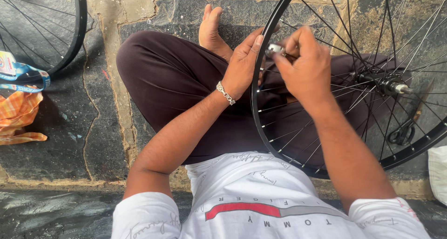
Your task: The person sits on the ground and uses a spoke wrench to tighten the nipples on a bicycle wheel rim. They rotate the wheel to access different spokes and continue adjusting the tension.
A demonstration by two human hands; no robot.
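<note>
You sit cross-legged on a dark, cracked stone floor (70,127), and everything here places itself around the large black-rimmed bicycle wheel with thin silver spokes (257,122) that rests across your lap. Its rim curves over your dark maroon trousers (172,76), its lower arc reaching almost to the hem of your white printed T-shirt (251,192). The wheel's metal hub with its protruding axle (389,85) sits well to the right of your hands, above your right knee.

A second black-rimmed spoked wheel (79,29) lies far to the left of the lap wheel, at the top left corner. Below that second wheel, still far left of the lap wheel, an orange checked cloth (18,115) lies crumpled on the stone, with a blue and white printed packet (21,73) just above it. At the right edge, below the lap wheel's rim, a bit of white fabric (437,174) shows.

Your bare foot (212,29) pokes out just left of the wheel's upper rim.

Your left hand (242,64), with a silver chain bracelet (226,93) at the wrist, wraps its fingers around the rim at its upper left arc. Your right hand (305,66) is just inside the rim, fingers pressed together, pinching a small silver metal tool (275,48) that sits against the rim where the spokes meet it, touching your left fingertips.
</note>
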